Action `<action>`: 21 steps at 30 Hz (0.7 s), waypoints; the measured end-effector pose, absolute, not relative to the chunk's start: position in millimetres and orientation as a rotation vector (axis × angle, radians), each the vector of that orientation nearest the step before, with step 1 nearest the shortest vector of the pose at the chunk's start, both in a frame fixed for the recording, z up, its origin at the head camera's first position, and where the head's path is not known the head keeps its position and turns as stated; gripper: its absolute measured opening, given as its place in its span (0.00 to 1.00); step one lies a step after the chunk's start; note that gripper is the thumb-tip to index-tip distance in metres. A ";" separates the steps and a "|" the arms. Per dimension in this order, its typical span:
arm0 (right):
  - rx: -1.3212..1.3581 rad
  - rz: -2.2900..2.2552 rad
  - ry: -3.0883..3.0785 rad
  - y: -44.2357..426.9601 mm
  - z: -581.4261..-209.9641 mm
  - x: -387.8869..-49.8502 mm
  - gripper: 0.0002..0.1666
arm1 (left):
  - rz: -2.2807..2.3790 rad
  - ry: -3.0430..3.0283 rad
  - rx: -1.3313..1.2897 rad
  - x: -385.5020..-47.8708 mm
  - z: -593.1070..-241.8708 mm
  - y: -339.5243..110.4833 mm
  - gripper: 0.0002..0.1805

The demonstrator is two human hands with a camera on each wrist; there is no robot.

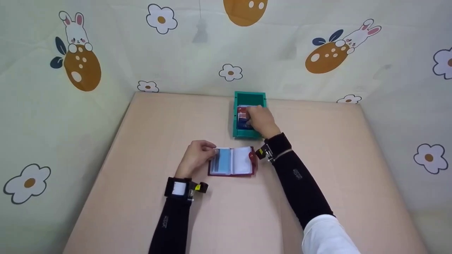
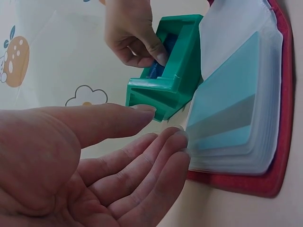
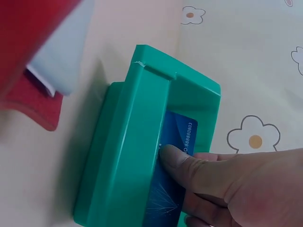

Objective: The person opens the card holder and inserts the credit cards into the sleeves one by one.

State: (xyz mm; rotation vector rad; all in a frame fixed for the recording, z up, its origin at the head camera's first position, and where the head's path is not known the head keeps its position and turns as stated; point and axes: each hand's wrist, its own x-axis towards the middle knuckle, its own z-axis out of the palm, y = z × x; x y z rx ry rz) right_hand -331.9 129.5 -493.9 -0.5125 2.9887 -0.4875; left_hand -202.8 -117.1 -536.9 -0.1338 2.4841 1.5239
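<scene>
A red card holder [image 1: 255, 169] lies open on the table, with clear sleeves and a light blue card [image 2: 232, 94] with a grey stripe in its left side. My left hand [image 1: 197, 155] is at the holder's left edge, its fingertips touching the sleeves, fingers relaxed and thumb apart from them. Behind the holder stands a green box [image 1: 250, 134] with cards in it. My right hand [image 1: 263, 121] reaches into the box; in the right wrist view its thumb lies on a dark blue card [image 3: 175, 130], with the fingers behind the card.
The tan table [image 1: 159, 120] spreads around the holder and the box. Patterned cloth walls [image 1: 197, 53] with rabbits and flowers rise at the back and both sides, and the box stands near the back edge.
</scene>
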 end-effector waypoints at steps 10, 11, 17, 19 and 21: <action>-0.436 -0.646 2.913 132.2 -485.9 -329.1 0.08 | 1.524 2.475 -0.149 -205.2 -536.3 -117.0 0.14; -0.432 -0.664 2.911 132.5 -485.0 -328.9 0.08 | 1.525 2.477 -0.150 -205.5 -536.5 -117.1 0.14; -0.450 -0.643 2.936 135.9 -483.9 -327.5 0.07 | 1.572 2.455 -0.140 -205.5 -539.3 -116.9 0.13; -0.450 -0.638 2.948 137.2 -483.6 -326.8 0.07 | 1.580 2.455 -0.136 -205.3 -539.7 -116.8 0.13; -0.445 -0.650 2.961 138.8 -482.8 -325.9 0.07 | 1.580 2.463 -0.130 -205.2 -539.6 -116.6 0.13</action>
